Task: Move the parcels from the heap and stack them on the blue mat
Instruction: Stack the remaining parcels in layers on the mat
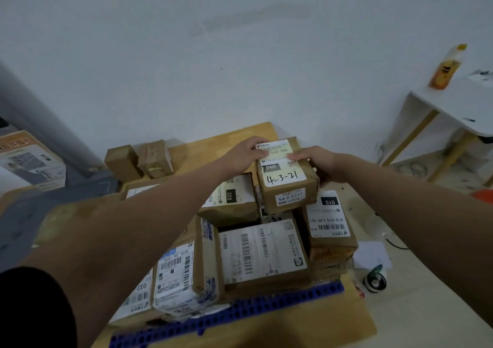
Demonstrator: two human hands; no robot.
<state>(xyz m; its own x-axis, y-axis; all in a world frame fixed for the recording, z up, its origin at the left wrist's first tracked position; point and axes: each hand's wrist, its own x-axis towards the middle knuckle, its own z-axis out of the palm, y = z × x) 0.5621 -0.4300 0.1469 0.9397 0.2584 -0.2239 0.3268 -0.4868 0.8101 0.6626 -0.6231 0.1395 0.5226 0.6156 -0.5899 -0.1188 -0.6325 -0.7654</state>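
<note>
A small brown parcel (289, 185) marked "4-3-21" sits on top of the stack. My left hand (241, 154) grips its far left edge and my right hand (318, 162) grips its far right side. Below it lie several labelled brown parcels: one marked "032" (234, 201), one marked "010" (329, 225), a flat one (262, 254) in front and a taped one (177, 273) at the left. They rest on the blue perforated mat (240, 313), whose front edge shows. Two small brown boxes (138, 161) stand at the back left.
A sheet of cardboard (346, 321) lies under the mat. A white side table (453, 102) with an orange bottle (446, 67) stands at the right. A tape roll (376, 281) lies on the floor to the right. A printed carton (29, 161) sits at the far left.
</note>
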